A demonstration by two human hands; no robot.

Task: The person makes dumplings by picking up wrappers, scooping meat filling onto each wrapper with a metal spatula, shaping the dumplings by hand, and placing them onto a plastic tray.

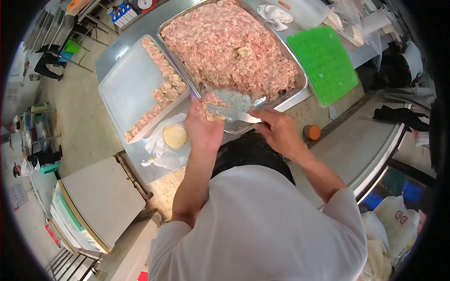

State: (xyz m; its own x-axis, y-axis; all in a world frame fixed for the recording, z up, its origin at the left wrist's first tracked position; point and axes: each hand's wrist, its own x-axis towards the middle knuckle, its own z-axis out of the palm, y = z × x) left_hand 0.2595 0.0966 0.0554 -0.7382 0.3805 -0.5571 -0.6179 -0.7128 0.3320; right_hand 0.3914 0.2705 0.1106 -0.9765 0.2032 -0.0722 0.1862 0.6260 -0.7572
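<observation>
Ground meat (229, 42) fills most of a metal tray (305, 77), whose near corner shows bare metal. At that corner my left hand (205, 129) holds a wrapper with meat filling (213, 108) in its palm and fingers. The fingers of my right hand (279, 131) are closed round a flat metal spatula (236, 114), and its blade lies against the filling. To the left, a white tray (126, 77) carries rows of small filled dumplings (161, 96). A stack of round wrappers (175, 136) rests on a white plastic bag (159, 147) beside my left hand.
A green lid (323, 65) lies right of the meat tray, with a crumpled white cloth (275, 17) above it. An orange-topped jar (311, 132) stands right of my right hand. Other people (47, 64) are at the far left. A pale cabinet (101, 201) stands lower left.
</observation>
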